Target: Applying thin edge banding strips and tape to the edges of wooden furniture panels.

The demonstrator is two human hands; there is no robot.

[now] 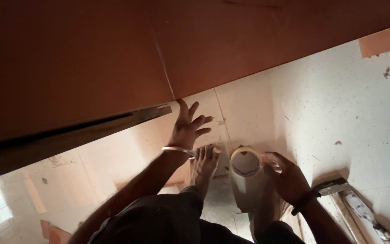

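Observation:
My left hand (187, 126) is raised with fingers spread, its fingertips touching the lower edge of a large reddish-brown board (113, 49) near a seam line. A pale bangle circles that wrist. My right hand (287, 178) holds a roll of beige tape (245, 161) by its rim, low and to the right of the board. A dark band sits on the right wrist. My bare foot (204, 162) rests on the floor between the two hands.
Pale speckled floor tiles (339, 113) spread below. A hammer-like tool (353, 203) lies at the lower right. An orange strip (384, 40) sticks out at the top right. A dark metal edge (68, 131) runs along the board's underside.

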